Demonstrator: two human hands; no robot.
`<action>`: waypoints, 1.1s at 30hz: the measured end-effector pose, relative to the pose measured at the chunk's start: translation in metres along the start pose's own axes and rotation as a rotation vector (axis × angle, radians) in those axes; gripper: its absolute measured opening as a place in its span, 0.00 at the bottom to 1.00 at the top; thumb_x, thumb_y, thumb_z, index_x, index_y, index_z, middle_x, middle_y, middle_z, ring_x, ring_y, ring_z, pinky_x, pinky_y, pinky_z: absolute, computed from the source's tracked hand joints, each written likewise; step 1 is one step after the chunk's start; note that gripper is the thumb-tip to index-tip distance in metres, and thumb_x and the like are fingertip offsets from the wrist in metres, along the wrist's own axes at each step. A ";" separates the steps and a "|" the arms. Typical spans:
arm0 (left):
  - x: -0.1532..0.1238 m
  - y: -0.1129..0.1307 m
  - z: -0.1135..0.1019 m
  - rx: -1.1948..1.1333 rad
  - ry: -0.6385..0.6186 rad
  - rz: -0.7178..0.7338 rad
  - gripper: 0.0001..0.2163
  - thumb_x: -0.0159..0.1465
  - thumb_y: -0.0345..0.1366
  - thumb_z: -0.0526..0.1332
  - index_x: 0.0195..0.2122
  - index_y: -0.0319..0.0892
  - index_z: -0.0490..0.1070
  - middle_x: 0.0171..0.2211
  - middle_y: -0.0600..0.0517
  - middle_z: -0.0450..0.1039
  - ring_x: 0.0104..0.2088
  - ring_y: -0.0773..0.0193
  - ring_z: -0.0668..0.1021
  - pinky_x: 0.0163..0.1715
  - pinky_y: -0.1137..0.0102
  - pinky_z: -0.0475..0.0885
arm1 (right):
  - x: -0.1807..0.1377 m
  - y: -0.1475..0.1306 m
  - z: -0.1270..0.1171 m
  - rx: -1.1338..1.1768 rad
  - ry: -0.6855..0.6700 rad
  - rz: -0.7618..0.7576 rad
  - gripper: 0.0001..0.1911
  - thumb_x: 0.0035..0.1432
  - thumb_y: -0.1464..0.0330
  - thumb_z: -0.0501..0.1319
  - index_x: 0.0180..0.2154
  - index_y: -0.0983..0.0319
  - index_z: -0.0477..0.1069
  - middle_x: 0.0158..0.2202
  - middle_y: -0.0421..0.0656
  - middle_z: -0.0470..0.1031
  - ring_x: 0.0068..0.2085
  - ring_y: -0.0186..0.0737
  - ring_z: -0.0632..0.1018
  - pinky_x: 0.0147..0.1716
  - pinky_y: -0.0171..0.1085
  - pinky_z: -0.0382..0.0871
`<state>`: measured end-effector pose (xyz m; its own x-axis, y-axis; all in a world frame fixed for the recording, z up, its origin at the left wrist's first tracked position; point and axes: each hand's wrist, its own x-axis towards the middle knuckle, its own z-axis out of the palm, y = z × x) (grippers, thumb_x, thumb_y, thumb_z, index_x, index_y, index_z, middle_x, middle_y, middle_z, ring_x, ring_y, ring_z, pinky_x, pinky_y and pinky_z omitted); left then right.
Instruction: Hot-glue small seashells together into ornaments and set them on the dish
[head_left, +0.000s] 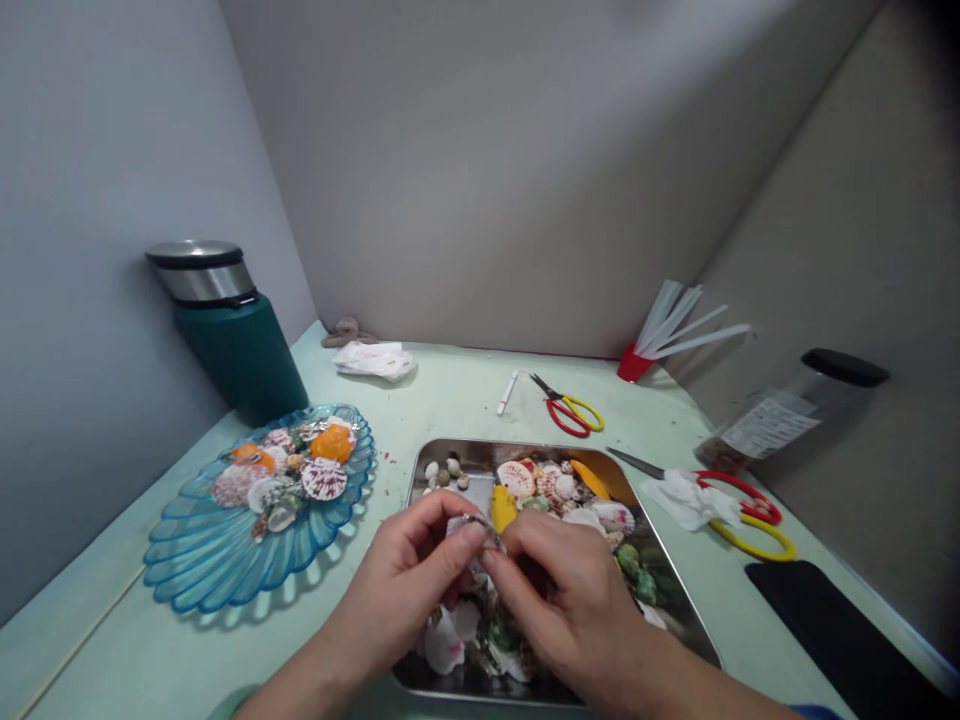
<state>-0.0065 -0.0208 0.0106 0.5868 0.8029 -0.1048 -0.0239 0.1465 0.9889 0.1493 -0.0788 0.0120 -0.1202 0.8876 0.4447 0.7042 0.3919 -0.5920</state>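
Observation:
My left hand [424, 560] and my right hand [566, 585] meet over a metal tray [682, 600]. Between their fingertips they pinch a small whitish piece with a silvery, dark edge [474, 519]; fingers hide most of it, so its kind is unclear. Below and around them the tray holds many seashells, among them a ribbed brown-and-white scallop shell [517, 478], a yellow piece [503, 508], green shells [637, 572] and white shells [445, 642]. Small round snail shells [453, 467] lie in its far left corner.
To the left, a blue shell-shaped plate [217, 580] bears several shells; a green bottle [240, 350] stands behind it. Small scissors [566, 405] and a white stick [507, 393] lie beyond the tray. Rightward are large scissors [739, 500], a red cup of strips [636, 364], a jar [787, 410] and a black phone-like slab [840, 635].

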 end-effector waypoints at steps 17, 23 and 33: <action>0.000 0.000 0.000 -0.008 0.007 -0.019 0.12 0.57 0.42 0.63 0.37 0.41 0.72 0.22 0.56 0.66 0.19 0.72 0.66 0.19 0.78 0.62 | 0.003 -0.005 -0.005 0.185 -0.070 0.155 0.16 0.62 0.67 0.54 0.22 0.61 0.58 0.19 0.34 0.58 0.22 0.29 0.61 0.22 0.31 0.53; 0.001 0.001 0.000 0.008 0.025 0.000 0.10 0.58 0.42 0.62 0.34 0.41 0.73 0.23 0.55 0.68 0.19 0.72 0.67 0.19 0.77 0.63 | 0.004 -0.004 -0.005 0.202 -0.084 0.154 0.16 0.62 0.67 0.54 0.22 0.62 0.59 0.20 0.34 0.59 0.22 0.28 0.61 0.22 0.31 0.53; 0.000 -0.002 -0.002 0.032 -0.002 0.014 0.10 0.60 0.43 0.60 0.35 0.41 0.71 0.23 0.55 0.68 0.19 0.72 0.67 0.20 0.77 0.63 | 0.004 -0.004 -0.005 0.211 -0.101 0.168 0.16 0.62 0.66 0.54 0.22 0.61 0.58 0.19 0.33 0.58 0.22 0.28 0.61 0.22 0.30 0.52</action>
<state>-0.0079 -0.0203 0.0085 0.5885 0.8034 -0.0910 -0.0063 0.1171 0.9931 0.1495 -0.0776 0.0190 -0.0900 0.9599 0.2656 0.5604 0.2693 -0.7832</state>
